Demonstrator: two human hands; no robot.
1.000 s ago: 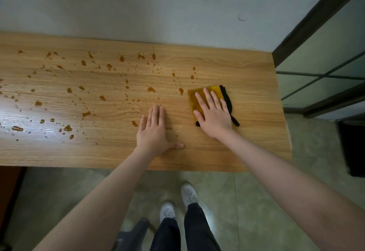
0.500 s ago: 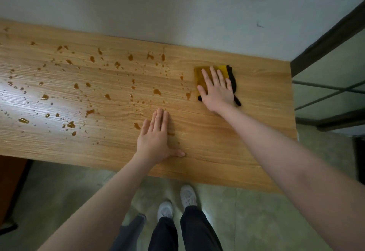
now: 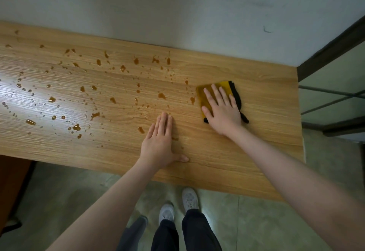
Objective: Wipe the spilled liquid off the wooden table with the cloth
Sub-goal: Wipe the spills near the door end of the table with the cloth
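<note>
While the right hand [image 3: 223, 110] lies flat on the cloth [image 3: 205, 94], fingers straight and spread, pressing it onto the wooden table [image 3: 256, 152], the left hand [image 3: 159, 148] rests palm-down on the bare wood just left of it and a little nearer, fingers straight and together, thumb stuck out to the right, grasping nothing. Neither hand curls round anything.

There is one cloth, mustard yellow with a black edge that shows at its right side and at two near corners; it sits toward the right end of the table, about midway between the near and far edges. No label, brand or writing can be read on it, nor anywhere else in view.

The spilled liquid [image 3: 94, 115] is brown and lies in many separate drops and small puddles, too many and too small to count exactly, scattered from the left end of the table to just left of the cloth. One drop [image 3: 141, 129] sits just beside the left hand's fingers, and another [image 3: 192, 100] just beside the cloth's left edge. The wood to the right of the cloth shows no drops.

One table stands against a pale wall [image 3: 177, 9]. Below its near edge are two white shoes [image 3: 189, 199] and dark trouser legs on a greenish floor [image 3: 69, 201].
</note>
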